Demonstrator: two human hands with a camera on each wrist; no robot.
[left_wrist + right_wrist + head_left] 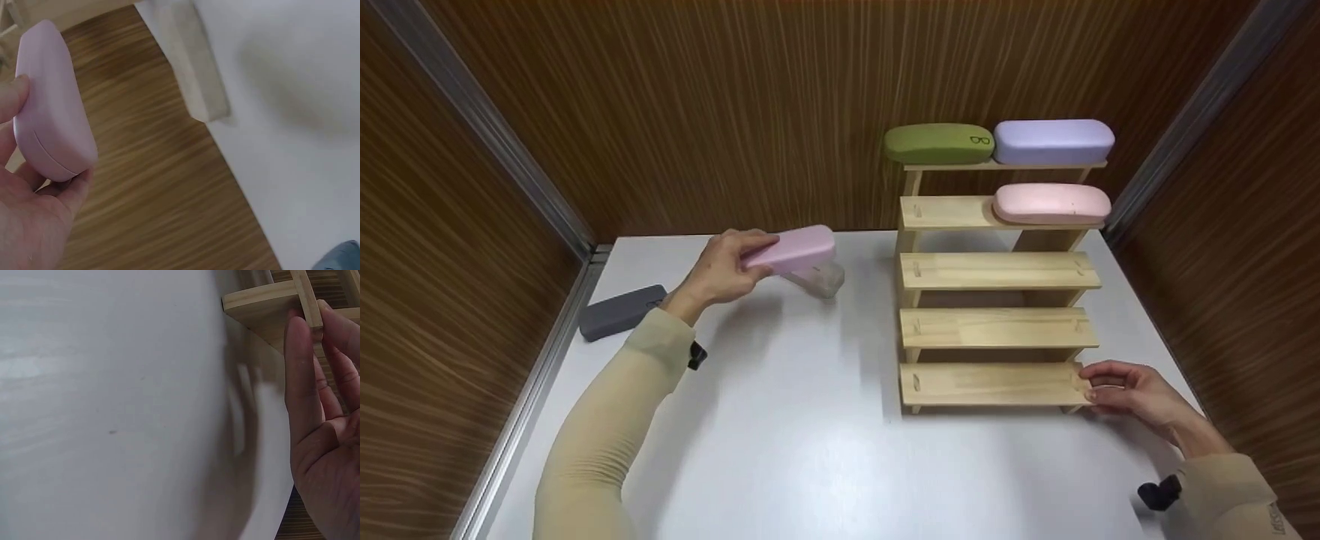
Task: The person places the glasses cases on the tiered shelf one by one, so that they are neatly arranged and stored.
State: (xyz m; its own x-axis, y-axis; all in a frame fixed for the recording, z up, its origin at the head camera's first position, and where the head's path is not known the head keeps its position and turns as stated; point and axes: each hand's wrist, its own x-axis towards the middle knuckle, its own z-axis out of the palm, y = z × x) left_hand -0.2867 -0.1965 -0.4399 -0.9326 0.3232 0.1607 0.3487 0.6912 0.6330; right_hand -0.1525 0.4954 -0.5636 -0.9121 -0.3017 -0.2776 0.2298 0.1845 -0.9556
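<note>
The left hand (724, 268) gripped a smooth, oblong pink case (796, 250) above the white tabletop (810, 420), left of a stepped pale-wood rack (990, 384), whose near-right corner the right hand (1147, 399) pinched, probably for steadiness.

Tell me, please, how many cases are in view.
6: green case and lavender case on the top shelf, light-pink case on the shelf below, mauve-pink case in the left hand, gray case and partly hidden beige case on the table.
</note>
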